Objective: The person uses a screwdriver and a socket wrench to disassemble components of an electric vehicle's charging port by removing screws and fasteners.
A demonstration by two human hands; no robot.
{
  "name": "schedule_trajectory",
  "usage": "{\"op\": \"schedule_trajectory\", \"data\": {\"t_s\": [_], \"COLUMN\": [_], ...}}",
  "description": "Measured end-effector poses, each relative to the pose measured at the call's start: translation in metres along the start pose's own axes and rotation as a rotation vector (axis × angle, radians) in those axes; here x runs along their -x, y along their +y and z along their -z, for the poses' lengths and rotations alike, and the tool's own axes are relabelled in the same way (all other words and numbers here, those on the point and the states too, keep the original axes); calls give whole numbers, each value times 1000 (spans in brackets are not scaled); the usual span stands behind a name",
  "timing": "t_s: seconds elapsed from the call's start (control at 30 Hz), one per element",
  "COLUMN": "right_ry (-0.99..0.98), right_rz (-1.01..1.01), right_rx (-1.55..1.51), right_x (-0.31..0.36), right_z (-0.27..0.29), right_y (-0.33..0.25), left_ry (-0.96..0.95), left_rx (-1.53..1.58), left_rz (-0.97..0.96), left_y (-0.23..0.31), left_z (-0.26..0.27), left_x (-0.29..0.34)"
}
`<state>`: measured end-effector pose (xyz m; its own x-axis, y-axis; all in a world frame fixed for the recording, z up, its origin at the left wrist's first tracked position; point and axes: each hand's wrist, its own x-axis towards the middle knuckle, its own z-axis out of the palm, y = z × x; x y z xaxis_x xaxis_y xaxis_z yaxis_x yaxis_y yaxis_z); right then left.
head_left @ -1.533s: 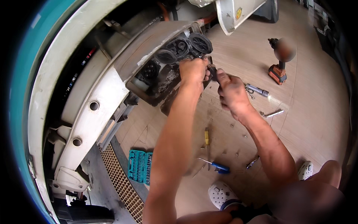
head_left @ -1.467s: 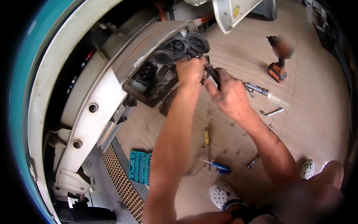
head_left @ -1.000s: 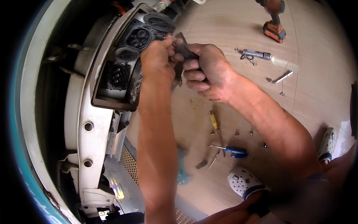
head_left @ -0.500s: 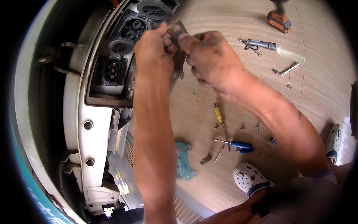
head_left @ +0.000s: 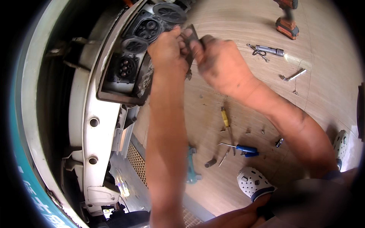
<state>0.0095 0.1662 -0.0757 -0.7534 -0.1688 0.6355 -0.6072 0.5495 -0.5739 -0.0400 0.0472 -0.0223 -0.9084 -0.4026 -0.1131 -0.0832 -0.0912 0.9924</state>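
Observation:
At the side of a vehicle, both my hands work by the dark edge of a charging-port housing (head_left: 121,99). My left hand (head_left: 168,48) is closed there, fingers curled; what they grip is hidden. Just to its right, my right hand (head_left: 224,62), with dark smudges on it, is also closed, its thumb at a flat dark plate (head_left: 193,33). Whatever lies in its fingers is blurred and covered. Inside the housing sit an upper round socket (head_left: 147,30) and a lower socket (head_left: 125,69). Their round black caps (head_left: 135,46) hang open.
On the wood-look floor lie a yellow-handled screwdriver (head_left: 224,117), blue-handled tools (head_left: 246,148), a lit flashlight (head_left: 269,50), an L-shaped wrench (head_left: 294,74) and a metal socket (head_left: 210,163). A cordless drill (head_left: 288,27) stands at the far right. A teal plastic bottle (head_left: 192,167) is partly behind my left forearm.
The view has shifted, so the housing and my left hand appear farther right. My right hand has turned slightly, and the dark tool-like piece between the hands no longer shows clearly.

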Motion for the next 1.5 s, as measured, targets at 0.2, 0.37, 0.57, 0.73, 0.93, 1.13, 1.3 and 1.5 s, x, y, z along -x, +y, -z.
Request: {"op": "schedule_trajectory", "data": {"t_s": [0.2,0.37,0.57,0.73,0.93,1.13,1.3,1.5], "right_ry": [-347,9,-44,-78,-176,-52,47,46], "right_rz": [-982,-163,41,-213,-1092,-624,-102,-589], "right_rx": [-1718,-136,300,-87,-1380,-830,-52,-1071], "right_x": [-11,-3,-1,-15,-22,-19,-6,-18], "right_z": [17,7,-3,-10,0,-10,-17,-21], "right_y": [-15,4,-1,-5,-28,-9,-11,-6], "left_ry": [19,113,130,86,56,92,92,141], "left_rx": [-33,47,17,40,-41,-11,70,-50], "left_rz": [11,-32,-90,-11,-6,-2,-62,60], "left_y": [5,2,1,5,9,6,5,12], "left_z": [4,-8,-5,-2,8,-1,0,-6], "left_x": [5,10,16,16,13,13,9,18]}}
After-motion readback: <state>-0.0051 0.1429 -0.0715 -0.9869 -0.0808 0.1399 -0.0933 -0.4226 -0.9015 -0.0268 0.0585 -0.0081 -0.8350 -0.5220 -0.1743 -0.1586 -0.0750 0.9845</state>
